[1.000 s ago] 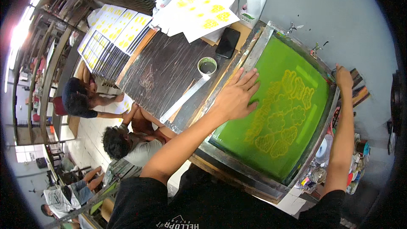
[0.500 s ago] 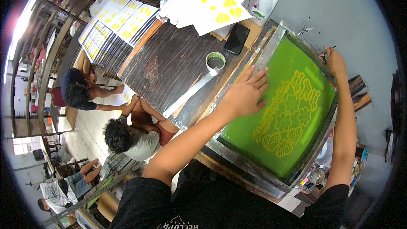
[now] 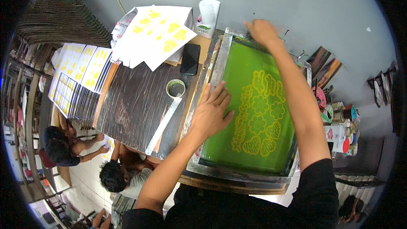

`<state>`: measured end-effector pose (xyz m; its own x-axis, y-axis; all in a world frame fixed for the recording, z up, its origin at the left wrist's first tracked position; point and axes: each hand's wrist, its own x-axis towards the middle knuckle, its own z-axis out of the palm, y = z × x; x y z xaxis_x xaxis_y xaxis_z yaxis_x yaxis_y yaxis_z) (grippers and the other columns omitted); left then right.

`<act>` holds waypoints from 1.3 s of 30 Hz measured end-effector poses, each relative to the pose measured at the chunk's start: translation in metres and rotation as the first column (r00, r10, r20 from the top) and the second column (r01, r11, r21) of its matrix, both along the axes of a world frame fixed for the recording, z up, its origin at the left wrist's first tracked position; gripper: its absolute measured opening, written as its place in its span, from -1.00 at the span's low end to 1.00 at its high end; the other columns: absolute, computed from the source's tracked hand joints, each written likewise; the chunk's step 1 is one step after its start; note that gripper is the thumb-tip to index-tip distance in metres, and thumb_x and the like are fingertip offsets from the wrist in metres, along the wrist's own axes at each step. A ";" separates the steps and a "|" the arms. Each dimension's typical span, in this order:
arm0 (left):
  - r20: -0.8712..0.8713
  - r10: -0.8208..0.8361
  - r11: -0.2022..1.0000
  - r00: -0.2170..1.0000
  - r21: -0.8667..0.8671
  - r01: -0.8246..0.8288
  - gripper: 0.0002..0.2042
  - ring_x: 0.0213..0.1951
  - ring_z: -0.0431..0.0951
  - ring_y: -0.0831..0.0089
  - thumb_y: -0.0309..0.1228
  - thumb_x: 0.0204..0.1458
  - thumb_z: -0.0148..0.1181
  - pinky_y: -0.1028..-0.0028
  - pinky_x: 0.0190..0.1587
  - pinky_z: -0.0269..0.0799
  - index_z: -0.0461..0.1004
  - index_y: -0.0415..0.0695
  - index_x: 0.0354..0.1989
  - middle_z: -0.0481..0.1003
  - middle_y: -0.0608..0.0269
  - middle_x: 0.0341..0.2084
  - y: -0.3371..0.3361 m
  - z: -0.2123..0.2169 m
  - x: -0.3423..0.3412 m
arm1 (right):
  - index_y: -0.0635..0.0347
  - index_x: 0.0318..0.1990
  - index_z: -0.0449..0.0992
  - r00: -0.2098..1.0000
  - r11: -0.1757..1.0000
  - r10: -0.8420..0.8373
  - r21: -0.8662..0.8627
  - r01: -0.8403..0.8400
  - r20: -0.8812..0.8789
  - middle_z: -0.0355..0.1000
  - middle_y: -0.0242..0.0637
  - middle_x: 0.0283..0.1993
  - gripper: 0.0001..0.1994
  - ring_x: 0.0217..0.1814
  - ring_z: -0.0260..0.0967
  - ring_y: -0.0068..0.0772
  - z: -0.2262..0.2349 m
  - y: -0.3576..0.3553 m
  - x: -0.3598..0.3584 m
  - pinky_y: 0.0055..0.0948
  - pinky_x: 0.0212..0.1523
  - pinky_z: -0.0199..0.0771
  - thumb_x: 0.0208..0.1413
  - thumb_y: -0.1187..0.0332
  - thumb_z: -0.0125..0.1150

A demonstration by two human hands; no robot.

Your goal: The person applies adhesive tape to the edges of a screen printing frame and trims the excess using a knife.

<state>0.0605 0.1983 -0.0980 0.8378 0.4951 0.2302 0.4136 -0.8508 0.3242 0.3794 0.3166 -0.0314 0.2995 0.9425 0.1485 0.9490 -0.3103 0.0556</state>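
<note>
A silk-screen frame (image 3: 237, 170) lies before me, its green mesh (image 3: 224, 148) marked with a yellow-outlined pattern of flowers and lettering. My left hand (image 3: 213, 109) rests with spread fingers across the frame's left rail and the edge of the mesh; it holds nothing. At the far edge, my right hand (image 3: 263, 32) is over the frame's far left corner, beside a dark fitting there. Motion smears its fingers, and I cannot make out whether they grip the fitting. A metal wing-shaped clamp screw (image 3: 302, 55) stands at the far right corner.
Left of the frame, a dark wooden tabletop (image 3: 127, 106) bears a cup of green ink (image 3: 175, 88), a pale strip (image 3: 163, 126) and a phone (image 3: 190, 59). Yellow-printed sheets (image 3: 163, 29) lie behind; more fill a rack (image 3: 80, 65). Paint cans (image 3: 339, 114) stand right. Two people sit at lower left.
My right hand has moved from the frame's far right corner to its far left corner. My left hand stays on the left rail. The view has turned to the right.
</note>
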 end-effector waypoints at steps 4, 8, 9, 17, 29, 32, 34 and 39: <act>0.037 -0.014 0.999 0.999 -0.030 0.015 -0.48 0.52 0.07 0.19 -0.10 0.21 0.16 0.02 0.58 -0.26 0.49 -0.25 0.21 0.47 0.08 0.25 0.000 -0.004 0.001 | 0.11 -0.08 0.69 0.994 0.996 -0.076 -0.031 0.078 0.083 0.63 -0.05 -0.03 -0.73 0.04 0.60 0.05 -0.010 0.018 -0.005 -0.05 -0.01 0.62 0.24 0.30 0.08; 0.052 -0.012 0.998 0.999 -0.060 0.015 -0.49 0.51 0.09 0.18 -0.12 0.20 0.17 0.00 0.57 -0.24 0.50 -0.24 0.20 0.50 0.09 0.21 0.001 -0.001 -0.002 | 0.07 -0.10 0.70 0.990 0.991 -0.077 -0.100 0.089 0.118 0.65 -0.09 -0.09 -0.74 0.01 0.61 0.02 -0.004 0.023 -0.003 -0.05 -0.05 0.62 0.22 0.33 0.07; 0.049 -0.011 0.998 0.999 -0.057 0.014 -0.49 0.51 0.08 0.18 -0.11 0.19 0.18 0.00 0.57 -0.24 0.50 -0.24 0.19 0.50 0.09 0.22 0.001 -0.002 -0.002 | 0.07 -0.11 0.70 0.988 0.988 -0.085 -0.117 0.101 0.132 0.65 -0.10 -0.09 -0.74 0.02 0.61 0.01 -0.005 0.020 -0.006 -0.04 -0.05 0.62 0.23 0.33 0.06; 0.054 -0.026 1.000 0.998 -0.007 0.027 -0.49 0.52 0.06 0.17 -0.10 0.15 0.22 -0.01 0.57 -0.24 0.53 -0.23 0.15 0.50 0.07 0.22 -0.005 0.002 0.005 | 0.21 -0.09 0.68 0.926 0.927 -0.374 -0.036 0.372 -0.055 0.58 0.08 0.06 -0.48 0.15 0.54 0.06 -0.017 0.010 -0.027 0.05 0.08 0.53 0.38 -0.03 -0.12; 0.167 -0.039 0.997 0.985 -0.056 0.049 -0.54 0.47 0.18 0.10 -0.20 0.11 0.31 -0.08 0.54 -0.14 0.54 -0.28 0.08 0.53 0.02 0.16 0.001 0.001 0.002 | 0.19 -0.09 0.68 0.947 0.938 -0.316 -0.127 0.322 0.063 0.60 0.06 -0.01 -0.49 0.08 0.55 0.14 0.006 -0.068 0.067 0.05 0.13 0.50 0.38 -0.09 0.01; 0.160 -0.040 0.998 0.986 -0.050 0.049 -0.55 0.46 0.18 0.10 -0.20 0.11 0.31 -0.07 0.54 -0.14 0.54 -0.28 0.07 0.53 0.03 0.16 0.000 0.003 0.002 | 0.18 -0.13 0.69 0.953 0.946 -0.302 -0.123 0.300 0.007 0.61 0.08 -0.06 -0.48 0.04 0.56 0.18 -0.003 -0.072 0.075 0.06 0.07 0.54 0.38 -0.11 0.00; 0.157 -0.038 0.997 0.987 -0.055 0.047 -0.55 0.46 0.18 0.10 -0.20 0.11 0.31 -0.07 0.54 -0.15 0.55 -0.28 0.07 0.52 0.03 0.16 0.001 0.003 0.001 | 0.18 -0.13 0.69 0.965 0.951 -0.260 -0.178 0.253 -0.017 0.60 0.09 -0.04 -0.48 0.04 0.56 0.19 0.002 -0.072 0.085 0.06 0.05 0.55 0.39 -0.10 -0.03; 0.146 -0.044 0.996 0.988 -0.069 0.055 -0.55 0.47 0.16 0.10 -0.19 0.12 0.30 -0.08 0.54 -0.16 0.54 -0.28 0.07 0.51 0.02 0.16 0.000 0.001 -0.002 | 0.24 -0.14 0.63 0.969 0.961 -0.246 -0.126 0.247 0.021 0.60 0.15 -0.12 -0.41 -0.04 0.56 0.24 -0.010 -0.078 0.077 0.11 -0.01 0.54 0.47 -0.09 -0.22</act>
